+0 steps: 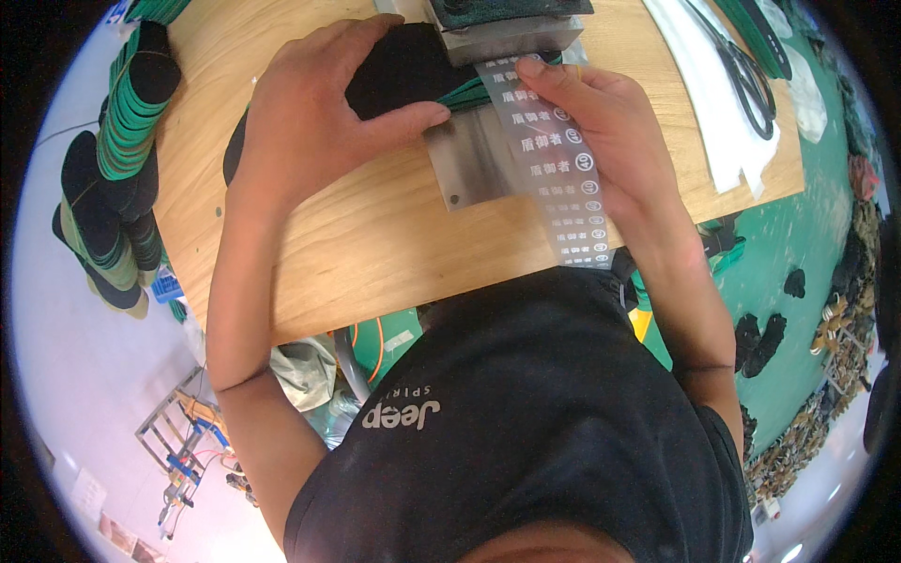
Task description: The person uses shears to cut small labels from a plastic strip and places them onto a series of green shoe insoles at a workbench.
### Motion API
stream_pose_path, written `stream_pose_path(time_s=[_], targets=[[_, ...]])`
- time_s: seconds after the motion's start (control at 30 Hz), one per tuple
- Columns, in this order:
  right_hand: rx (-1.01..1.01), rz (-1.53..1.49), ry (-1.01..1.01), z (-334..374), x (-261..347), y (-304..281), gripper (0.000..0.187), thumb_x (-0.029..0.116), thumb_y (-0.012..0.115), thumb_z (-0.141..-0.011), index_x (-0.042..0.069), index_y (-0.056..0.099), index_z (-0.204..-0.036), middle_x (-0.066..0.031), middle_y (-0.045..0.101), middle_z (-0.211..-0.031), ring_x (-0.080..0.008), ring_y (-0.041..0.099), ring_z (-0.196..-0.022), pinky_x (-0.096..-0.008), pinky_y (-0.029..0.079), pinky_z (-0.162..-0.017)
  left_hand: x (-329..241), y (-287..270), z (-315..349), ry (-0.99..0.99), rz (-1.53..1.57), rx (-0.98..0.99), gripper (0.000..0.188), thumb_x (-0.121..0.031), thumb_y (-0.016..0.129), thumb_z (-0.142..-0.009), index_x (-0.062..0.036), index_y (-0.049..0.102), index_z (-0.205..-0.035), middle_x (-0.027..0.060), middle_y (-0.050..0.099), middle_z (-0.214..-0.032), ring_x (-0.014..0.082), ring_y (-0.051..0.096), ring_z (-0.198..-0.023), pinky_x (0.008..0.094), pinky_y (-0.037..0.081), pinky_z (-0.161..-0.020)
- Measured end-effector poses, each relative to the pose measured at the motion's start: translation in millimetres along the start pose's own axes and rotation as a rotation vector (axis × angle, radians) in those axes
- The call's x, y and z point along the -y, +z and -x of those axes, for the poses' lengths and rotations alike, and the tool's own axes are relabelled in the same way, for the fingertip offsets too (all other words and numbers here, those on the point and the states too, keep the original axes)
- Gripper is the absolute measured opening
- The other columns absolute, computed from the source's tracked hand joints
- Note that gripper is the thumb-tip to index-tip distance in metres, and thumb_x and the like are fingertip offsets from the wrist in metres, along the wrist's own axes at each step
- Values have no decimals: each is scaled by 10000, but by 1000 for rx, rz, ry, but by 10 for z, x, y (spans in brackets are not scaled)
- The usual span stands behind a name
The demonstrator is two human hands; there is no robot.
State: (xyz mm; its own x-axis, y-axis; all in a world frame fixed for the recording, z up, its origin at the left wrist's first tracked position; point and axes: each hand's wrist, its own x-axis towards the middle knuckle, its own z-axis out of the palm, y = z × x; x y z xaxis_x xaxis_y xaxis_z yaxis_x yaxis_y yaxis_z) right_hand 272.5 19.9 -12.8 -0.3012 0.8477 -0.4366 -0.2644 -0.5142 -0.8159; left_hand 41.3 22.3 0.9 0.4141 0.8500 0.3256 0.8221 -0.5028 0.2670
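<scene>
A black insole [399, 70] lies on the wooden tabletop, its front end under a metal press head [511, 39]. Green edges of more insoles show below it. My left hand [305, 122] spans the insole, thumb against the near edge and fingers along the far one. Between thumb and fingers of my right hand [615, 131] is a clear strip of transfer labels [554, 169] with white print. The strip runs from beside the press head down over the table's near edge. A flat metal plate [474, 164] lies beneath the insole and strip.
Black-handled scissors [751, 89] lie on white sheets [699, 84] at the right of the wooden table [375, 272]. Bundled green and black insoles [131, 113] stand off the left edge. Dark piles [798, 441] cover the green floor at right.
</scene>
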Motion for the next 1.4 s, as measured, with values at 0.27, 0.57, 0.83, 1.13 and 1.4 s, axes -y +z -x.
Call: stream_pose_path(time_s=[0.27,0.57,0.83,1.13,1.4], targets=[[14,39,13,66,-15,-85,213,191,619,-871,-20,642,-851,-46,632,-715,-77,558,-553,-210,439,-494,-30,-20,-21,1,-5,32,667,-345,792,-652,-48,547,-1197,163,594,-1115,320,567,-1025,371,437,-893],[68,35,-62,52,-41,-106,192,178,592,-870,-6,640,-842,-25,618,-713,-74,561,-579,-200,435,-504,-45,-26,-9,59,161,-40,442,-186,819,-625,-52,594,-980,152,563,-1186,295,558,-1078,352,436,-909],[-125,-55,-222,314,-29,-231,162,162,567,-884,16,617,-835,-27,616,-728,-68,573,-579,-200,469,-511,23,3,27,44,266,-99,289,-138,770,-662,-42,617,-888,148,634,-1065,287,619,-912,326,487,-779],[-91,-63,-71,94,20,-221,174,139,585,-871,-19,617,-803,-50,630,-706,-89,582,-546,-202,458,-483,-55,-134,23,-391,425,-187,94,-56,551,-716,26,584,-748,100,491,-546,124,439,-507,247,379,-496],[44,0,-57,41,-20,-120,194,144,595,-873,-42,637,-841,-63,640,-704,-85,583,-535,-207,462,-469,95,-76,123,-254,523,-138,76,-36,517,-722,35,533,-700,91,440,-539,124,400,-504,270,347,-479]])
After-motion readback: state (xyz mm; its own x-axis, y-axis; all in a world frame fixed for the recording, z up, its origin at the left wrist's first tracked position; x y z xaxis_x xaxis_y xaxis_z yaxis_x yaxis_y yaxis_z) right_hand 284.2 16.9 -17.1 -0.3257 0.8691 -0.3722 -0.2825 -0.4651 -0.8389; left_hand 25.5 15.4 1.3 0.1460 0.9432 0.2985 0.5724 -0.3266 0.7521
